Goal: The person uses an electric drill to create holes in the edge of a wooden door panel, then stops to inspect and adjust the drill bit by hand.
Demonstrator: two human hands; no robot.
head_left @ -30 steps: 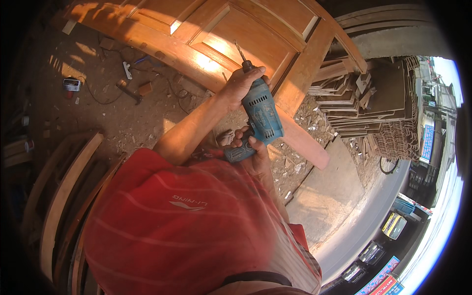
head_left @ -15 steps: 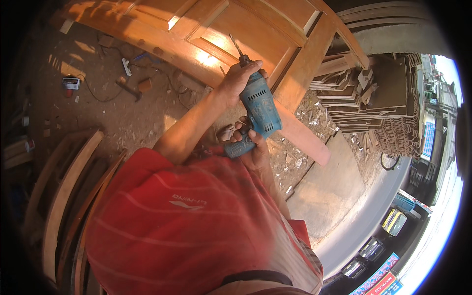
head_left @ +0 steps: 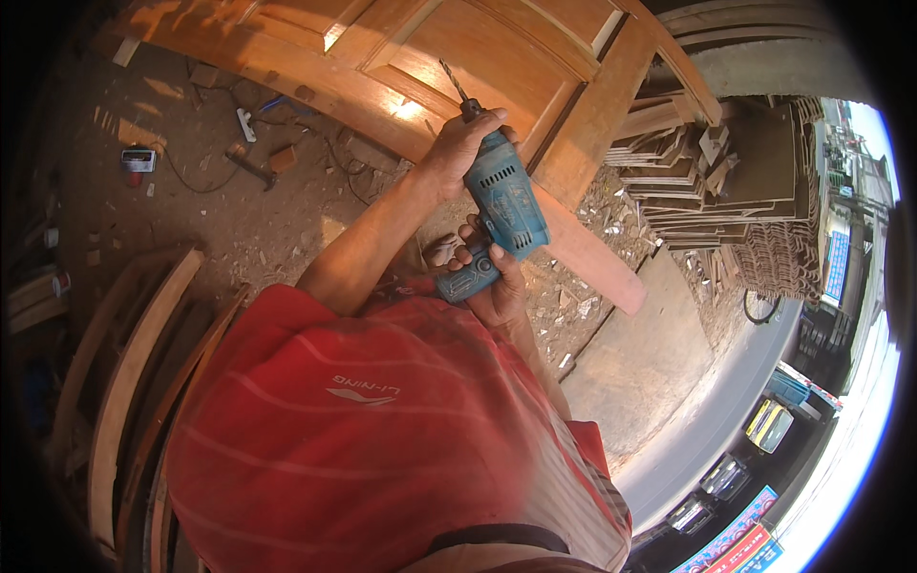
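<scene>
A blue electric drill (head_left: 506, 202) is held in both hands above a panelled wooden door (head_left: 458, 67) that lies flat. My left hand (head_left: 458, 148) grips the drill's front, close behind the chuck. My right hand (head_left: 492, 286) is closed on the blue pistol handle lower down. The drill bit (head_left: 453, 80) points up and away, its tip over a recessed door panel; whether the tip touches the wood is unclear. My red striped shirt (head_left: 363, 430) fills the lower middle of the view.
Sawdust and wood chips cover the dirt floor. A hammer (head_left: 250, 164), a cable and small tools lie at upper left. Curved wooden pieces (head_left: 124, 363) stand at left. Stacked wooden boards (head_left: 707, 181) sit at right, beside a concrete step (head_left: 640, 363).
The drill and both hands have moved slightly up and toward the door, so the bit now sits further over the panel.
</scene>
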